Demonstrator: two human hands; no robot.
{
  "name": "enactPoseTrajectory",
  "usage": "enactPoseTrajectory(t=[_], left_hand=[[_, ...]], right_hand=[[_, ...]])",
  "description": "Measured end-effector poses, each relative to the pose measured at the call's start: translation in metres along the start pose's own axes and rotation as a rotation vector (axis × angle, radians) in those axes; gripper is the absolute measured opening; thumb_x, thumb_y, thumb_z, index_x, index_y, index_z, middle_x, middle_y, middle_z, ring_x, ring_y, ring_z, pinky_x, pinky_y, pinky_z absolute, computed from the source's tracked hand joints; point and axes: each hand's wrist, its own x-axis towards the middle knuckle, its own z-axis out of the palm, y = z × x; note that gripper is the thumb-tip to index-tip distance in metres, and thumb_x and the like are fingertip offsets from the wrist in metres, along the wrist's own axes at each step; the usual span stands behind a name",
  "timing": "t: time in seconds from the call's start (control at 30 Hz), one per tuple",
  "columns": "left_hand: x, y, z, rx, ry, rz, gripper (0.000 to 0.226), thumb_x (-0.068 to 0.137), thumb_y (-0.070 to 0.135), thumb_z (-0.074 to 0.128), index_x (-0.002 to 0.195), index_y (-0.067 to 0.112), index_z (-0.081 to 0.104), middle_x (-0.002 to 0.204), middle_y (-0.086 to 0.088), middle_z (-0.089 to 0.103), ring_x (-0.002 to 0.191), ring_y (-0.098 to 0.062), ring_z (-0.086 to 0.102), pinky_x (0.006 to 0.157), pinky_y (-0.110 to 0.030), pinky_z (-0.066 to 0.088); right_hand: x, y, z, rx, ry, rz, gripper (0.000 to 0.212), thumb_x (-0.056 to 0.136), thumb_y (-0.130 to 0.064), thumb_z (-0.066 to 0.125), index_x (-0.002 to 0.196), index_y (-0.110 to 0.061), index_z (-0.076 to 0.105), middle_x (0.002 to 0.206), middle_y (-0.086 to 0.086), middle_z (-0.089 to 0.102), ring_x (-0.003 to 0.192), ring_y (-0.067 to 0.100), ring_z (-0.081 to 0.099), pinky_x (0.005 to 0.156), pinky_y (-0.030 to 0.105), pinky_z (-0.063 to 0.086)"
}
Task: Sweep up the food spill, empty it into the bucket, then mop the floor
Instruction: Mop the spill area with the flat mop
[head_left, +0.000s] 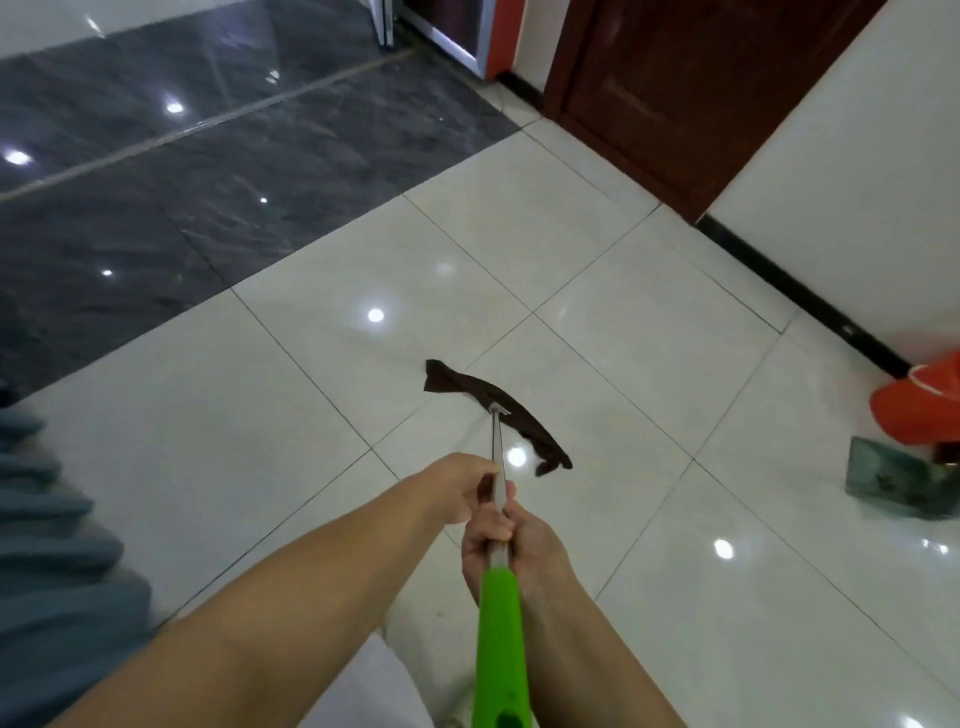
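Note:
A mop with a dark brown cloth head (498, 410) lies on the white tiled floor (623, 364) ahead of me. Its metal pole (497, 447) runs back to a green handle (501, 639). My left hand (462, 486) grips the metal pole higher up. My right hand (511, 540) grips it just below, where metal meets green. At the right edge stand an orange bucket (919, 410) and a grey-green dustpan (898, 480) on the floor beside it. No food spill shows on the tiles.
Dark grey glossy tiles (182, 182) cover the floor at left and far. A brown wooden door (675, 93) and a white wall with black skirting (805, 291) close the right side. Blue fabric (47, 545) hangs at the left edge.

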Motion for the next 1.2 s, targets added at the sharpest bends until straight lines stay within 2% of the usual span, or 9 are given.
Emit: enactPoseTrajectory(t=[0.13, 0.23, 0.37, 0.43, 0.53, 0.67, 0.8, 0.93, 1.2], left_hand=[[-0.002, -0.043, 0.050, 0.081, -0.044, -0.003, 0.029, 0.100, 0.011, 0.040, 0.078, -0.002, 0.052, 0.073, -0.011, 0.057, 0.062, -0.020, 0.055, 0.039, -0.024, 0.048], [-0.003, -0.067, 0.082, 0.103, -0.071, 0.043, 0.031, 0.100, 0.006, 0.037, 0.074, -0.004, 0.051, 0.073, -0.013, 0.056, 0.063, -0.021, 0.054, 0.052, -0.028, 0.049], [-0.012, -0.085, 0.113, -0.024, -0.103, 0.099, 0.021, 0.098, -0.001, 0.037, 0.082, -0.007, 0.050, 0.063, -0.018, 0.059, 0.062, -0.023, 0.057, 0.042, -0.023, 0.053], [-0.020, -0.092, 0.124, -0.065, -0.146, 0.130, 0.015, 0.097, -0.003, 0.038, 0.090, -0.008, 0.051, 0.069, -0.019, 0.057, 0.062, -0.024, 0.057, 0.055, -0.025, 0.056], [-0.029, -0.102, 0.135, -0.117, -0.192, 0.155, 0.013, 0.098, -0.001, 0.037, 0.102, -0.008, 0.048, 0.075, -0.020, 0.057, 0.062, -0.024, 0.060, 0.077, -0.031, 0.050], [-0.043, -0.117, 0.140, -0.180, -0.230, 0.154, 0.017, 0.098, -0.001, 0.035, 0.092, -0.006, 0.050, 0.077, -0.021, 0.057, 0.068, -0.026, 0.060, 0.058, -0.032, 0.059], [-0.050, -0.132, 0.135, -0.222, -0.214, 0.157, 0.019, 0.097, -0.003, 0.035, 0.083, -0.003, 0.047, 0.079, -0.022, 0.056, 0.069, -0.028, 0.061, 0.072, -0.035, 0.054], [-0.052, -0.142, 0.120, -0.269, -0.163, 0.147, 0.017, 0.094, -0.006, 0.038, 0.082, -0.003, 0.049, 0.077, -0.021, 0.056, 0.053, -0.026, 0.067, 0.046, -0.029, 0.057], [-0.038, -0.140, 0.060, -0.408, -0.019, 0.161, 0.021, 0.094, -0.004, 0.037, 0.078, -0.004, 0.050, 0.055, -0.019, 0.061, 0.047, -0.024, 0.066, 0.046, -0.027, 0.056]], right_hand=[[-0.032, -0.031, -0.045, -0.006, 0.043, -0.047, 0.025, 0.102, -0.016, 0.038, 0.088, -0.019, 0.058, 0.070, 0.002, 0.048, 0.020, 0.006, 0.029, 0.022, 0.009, 0.026], [-0.054, -0.057, -0.072, -0.064, 0.046, -0.028, 0.019, 0.100, -0.013, 0.040, 0.093, -0.019, 0.056, 0.051, 0.004, 0.046, 0.021, 0.008, 0.030, 0.023, 0.009, 0.027], [-0.089, -0.090, -0.091, -0.171, 0.036, -0.026, 0.016, 0.100, -0.009, 0.036, 0.101, -0.018, 0.049, 0.037, 0.005, 0.042, 0.021, 0.008, 0.030, 0.023, 0.009, 0.027], [-0.109, -0.101, -0.096, -0.226, 0.033, -0.020, 0.015, 0.100, -0.009, 0.036, 0.099, -0.013, 0.051, 0.038, 0.006, 0.043, 0.021, 0.008, 0.030, 0.024, 0.009, 0.028], [-0.136, -0.113, -0.105, -0.306, 0.013, 0.010, 0.022, 0.100, -0.014, 0.041, 0.088, -0.004, 0.056, 0.043, 0.003, 0.037, 0.023, 0.008, 0.031, 0.026, 0.008, 0.029], [-0.160, -0.121, -0.119, -0.413, 0.017, 0.046, 0.016, 0.095, -0.012, 0.047, 0.091, -0.002, 0.059, 0.053, 0.001, 0.033, 0.025, 0.006, 0.030, 0.027, 0.008, 0.032], [-0.167, -0.123, -0.132, -0.464, 0.005, 0.102, 0.014, 0.093, -0.014, 0.051, 0.090, -0.001, 0.056, 0.052, 0.002, 0.035, 0.025, 0.006, 0.031, 0.028, 0.008, 0.033], [-0.160, -0.116, -0.135, -0.497, 0.017, 0.142, 0.009, 0.095, -0.012, 0.049, 0.097, -0.006, 0.055, 0.056, 0.001, 0.034, 0.025, 0.007, 0.031, 0.028, 0.009, 0.034], [-0.099, -0.091, -0.115, -0.668, 0.051, 0.287, 0.008, 0.098, -0.013, 0.048, 0.097, -0.016, 0.055, 0.049, 0.002, 0.035, 0.025, 0.008, 0.033, 0.025, 0.012, 0.033]])
